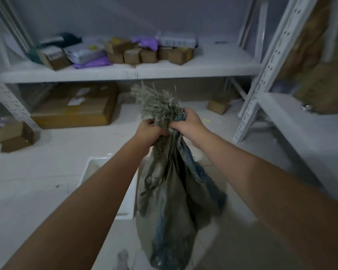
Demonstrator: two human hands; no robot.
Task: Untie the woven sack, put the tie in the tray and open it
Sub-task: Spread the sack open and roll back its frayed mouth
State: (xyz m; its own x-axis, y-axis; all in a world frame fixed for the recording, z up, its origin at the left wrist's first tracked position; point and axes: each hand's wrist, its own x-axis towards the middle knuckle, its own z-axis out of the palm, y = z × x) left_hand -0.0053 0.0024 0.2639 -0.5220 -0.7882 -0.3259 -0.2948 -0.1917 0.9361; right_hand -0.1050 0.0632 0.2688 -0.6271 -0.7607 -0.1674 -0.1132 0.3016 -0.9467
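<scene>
A grey woven sack (164,201) with blue streaks stands upright on the pale floor in front of me, its neck bunched tight. A frayed tuft of loose fibres (156,100) sticks up above the neck. My left hand (149,131) grips the neck from the left. My right hand (185,122) pinches the neck from the right, fingers curled into the gathered cloth. The tie itself is hidden under my fingers. A white tray (90,170) lies on the floor just left of the sack, mostly covered by my left forearm.
A white metal shelf (125,72) ahead carries several small cardboard boxes and purple mailers. A large flat carton (74,107) lies beneath it. Open boxes (16,137) sit at the left. A second rack (261,75) stands at the right, with a small box (218,106) near its foot.
</scene>
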